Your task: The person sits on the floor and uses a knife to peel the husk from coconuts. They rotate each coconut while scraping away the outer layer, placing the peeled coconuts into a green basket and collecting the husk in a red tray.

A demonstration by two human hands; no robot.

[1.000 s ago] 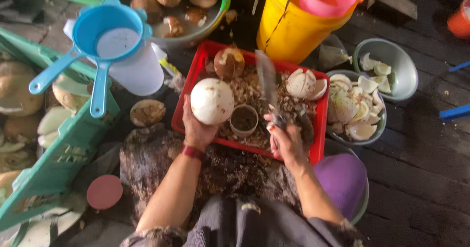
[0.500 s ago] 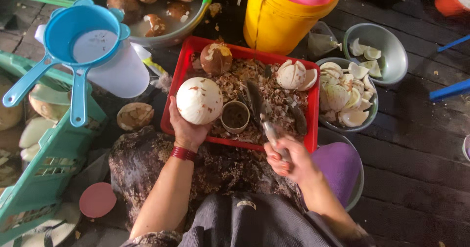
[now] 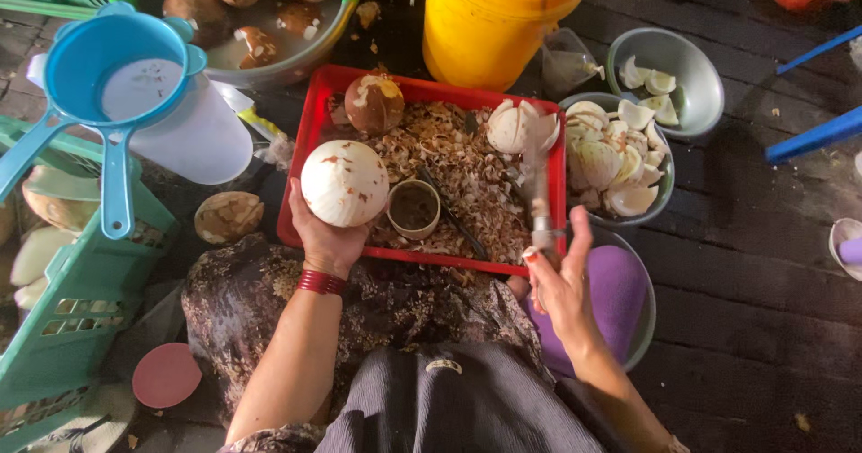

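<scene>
Left hand [image 3: 325,237] cupped under peeled white coconut [image 3: 345,183] above red tray [image 3: 310,139]; right hand [image 3: 563,284] clamped on knife [image 3: 539,197], blade pointing away, long axis near vertical.

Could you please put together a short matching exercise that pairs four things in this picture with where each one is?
Things:
1. peeled coconut
2. knife
3. small cup
4. strainer

Places:
A. on top of the white jug
B. in the left hand
C. in the right hand
D. standing among shavings in the red tray

Pairs: 1-B, 2-C, 3-D, 4-A
</scene>
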